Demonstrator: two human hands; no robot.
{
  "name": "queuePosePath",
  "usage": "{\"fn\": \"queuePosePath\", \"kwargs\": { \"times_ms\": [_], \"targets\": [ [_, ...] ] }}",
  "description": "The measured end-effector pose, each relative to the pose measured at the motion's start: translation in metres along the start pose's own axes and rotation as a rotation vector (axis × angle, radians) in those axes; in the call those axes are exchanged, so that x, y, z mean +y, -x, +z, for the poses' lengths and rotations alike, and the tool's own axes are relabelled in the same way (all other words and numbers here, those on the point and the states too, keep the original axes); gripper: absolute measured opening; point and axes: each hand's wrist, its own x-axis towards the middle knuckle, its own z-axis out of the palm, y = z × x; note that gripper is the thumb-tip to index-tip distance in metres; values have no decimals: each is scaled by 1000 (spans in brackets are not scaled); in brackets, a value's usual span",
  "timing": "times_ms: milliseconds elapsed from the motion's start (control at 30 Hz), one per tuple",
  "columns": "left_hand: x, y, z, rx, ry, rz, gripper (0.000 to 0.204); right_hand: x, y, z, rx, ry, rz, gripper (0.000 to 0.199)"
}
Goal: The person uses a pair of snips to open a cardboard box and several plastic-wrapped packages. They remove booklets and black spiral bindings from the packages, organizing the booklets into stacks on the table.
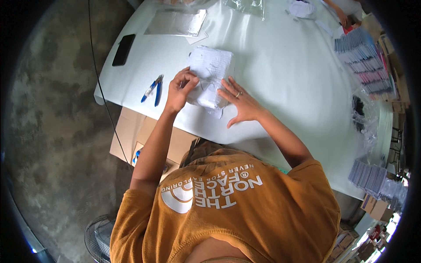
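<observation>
A white, plastic-wrapped paper package lies on the pale table in front of me, its wrap creased and shiny over the nearer half. At its left edge my left hand is closed, thumb and forefinger pinched on the package's side. My right hand is spread, with a ring on one finger. Its fingertips rest against the package's right side, while the thumb points down toward the table. Blue-handled cutters lie to the left of my left hand, jaws pointing away.
A dark phone lies near the table's left edge. Farther back are a silvery flat sheet and clear plastic. Stacked packets stand at right, near another person's hand. A cardboard box sits below the near edge.
</observation>
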Motion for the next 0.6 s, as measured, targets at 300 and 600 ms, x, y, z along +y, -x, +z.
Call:
{"fn": "queuePosePath", "kwargs": {
  "times_ms": [300,600],
  "targets": [
    [-8,42,5,579,-89,-318,46,-14,-30,-7,644,-251,378,43],
    [-11,90,52,369,625,-738,36,5,-115,-4,547,97,347,36]
  ]
}}
